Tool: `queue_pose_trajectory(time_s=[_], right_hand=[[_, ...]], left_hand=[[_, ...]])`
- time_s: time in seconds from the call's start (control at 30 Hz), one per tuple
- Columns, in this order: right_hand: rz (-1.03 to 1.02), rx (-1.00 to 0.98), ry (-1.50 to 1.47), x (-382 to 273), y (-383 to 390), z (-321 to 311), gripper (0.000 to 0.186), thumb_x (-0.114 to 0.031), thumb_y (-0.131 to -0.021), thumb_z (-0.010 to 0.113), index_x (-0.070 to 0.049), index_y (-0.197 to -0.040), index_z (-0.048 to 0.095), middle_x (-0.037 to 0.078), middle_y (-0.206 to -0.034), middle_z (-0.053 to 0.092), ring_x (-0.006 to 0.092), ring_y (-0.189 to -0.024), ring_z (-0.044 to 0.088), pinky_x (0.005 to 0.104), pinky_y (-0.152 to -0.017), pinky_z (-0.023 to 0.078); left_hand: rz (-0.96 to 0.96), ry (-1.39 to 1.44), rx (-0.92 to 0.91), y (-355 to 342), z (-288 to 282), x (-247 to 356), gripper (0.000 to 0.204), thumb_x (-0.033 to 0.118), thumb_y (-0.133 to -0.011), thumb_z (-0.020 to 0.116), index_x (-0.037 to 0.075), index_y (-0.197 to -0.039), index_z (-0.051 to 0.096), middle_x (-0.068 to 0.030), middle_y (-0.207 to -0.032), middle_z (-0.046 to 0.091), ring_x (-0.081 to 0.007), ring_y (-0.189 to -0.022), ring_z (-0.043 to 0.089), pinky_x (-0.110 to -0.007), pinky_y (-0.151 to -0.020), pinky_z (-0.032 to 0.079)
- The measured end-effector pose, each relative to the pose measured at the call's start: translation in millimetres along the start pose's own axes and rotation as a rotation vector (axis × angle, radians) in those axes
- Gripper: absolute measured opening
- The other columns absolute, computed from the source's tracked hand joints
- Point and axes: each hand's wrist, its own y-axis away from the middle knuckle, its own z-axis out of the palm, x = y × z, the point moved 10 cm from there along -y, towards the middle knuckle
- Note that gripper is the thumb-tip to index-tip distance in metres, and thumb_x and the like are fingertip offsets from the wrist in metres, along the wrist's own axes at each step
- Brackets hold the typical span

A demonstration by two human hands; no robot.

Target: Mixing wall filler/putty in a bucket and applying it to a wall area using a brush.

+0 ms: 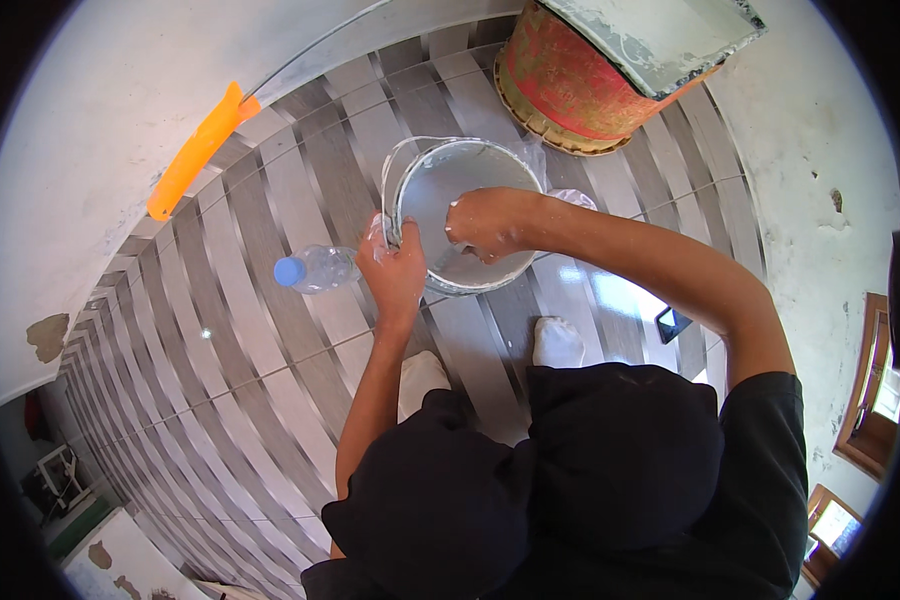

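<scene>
A white bucket [438, 188] with a wire handle stands on the floor in front of me, its inside coated with pale, whitish material. My left hand [394, 268] grips the bucket's left rim, with white smears on the fingers. Over the bucket's mouth, my right hand [492, 222] is closed, knuckles up and spotted with white. What its fingers hold, if anything, is hidden beneath the hand. Just left of my left hand, a clear plastic bottle [325, 269] with a blue cap lies on its side.
A worn red bucket [560, 75] carries a paint-smeared tray [660, 40] at the far right. An orange handle with a metal rod [196, 155] leans by the left wall. A dark phone [672, 323] lies on the striped tile floor [270, 320], right of my feet.
</scene>
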Motion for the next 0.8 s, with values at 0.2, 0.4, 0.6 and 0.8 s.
queue_pose_trajectory(time_s=[0.2,0.4,0.6,0.8], right_hand=[[0.076,0.133,0.117,21,12,-32,0.013,-0.006,-0.069,0.065,0.002,-0.079,0.069,0.022,-0.083,0.067,0.0392,-0.081,0.066,0.0462,-0.07,0.054],[0.034,0.347,0.121,14,19,-24,0.013,-0.001,-0.065,0.065,0.002,-0.077,0.069,0.02,-0.085,0.068,0.0378,-0.081,0.068,0.0455,-0.069,0.055],[0.014,0.031,0.169,10,32,1,0.015,-0.001,-0.069,0.064,0.001,-0.082,0.07,0.019,-0.086,0.066,0.0377,-0.085,0.067,0.0457,-0.071,0.055],[0.036,0.18,0.082,5,51,-41,0.014,-0.001,-0.067,0.066,0.002,-0.081,0.07,0.021,-0.082,0.067,0.0388,-0.081,0.067,0.0461,-0.071,0.055]], left_hand=[[0.12,-0.055,-0.001,4,3,28,0.011,0.009,-0.084,0.061,-0.002,-0.085,0.057,-0.0104,-0.063,0.052,-0.0128,-0.059,0.046,-0.033,-0.056,0.042],[0.149,-0.042,-0.033,7,17,44,0.009,0.008,-0.084,0.06,-0.001,-0.087,0.058,-0.0115,-0.064,0.054,-0.0126,-0.058,0.047,-0.032,-0.056,0.043],[0.16,-0.058,-0.026,10,18,43,0.012,0.006,-0.084,0.059,-0.002,-0.093,0.061,-0.0133,-0.066,0.056,-0.0121,-0.058,0.048,-0.032,-0.057,0.045],[0.184,-0.074,-0.047,11,24,52,0.016,0.007,-0.083,0.059,-0.001,-0.096,0.063,-0.016,-0.069,0.06,-0.0175,-0.057,0.055,-0.033,-0.058,0.047]])
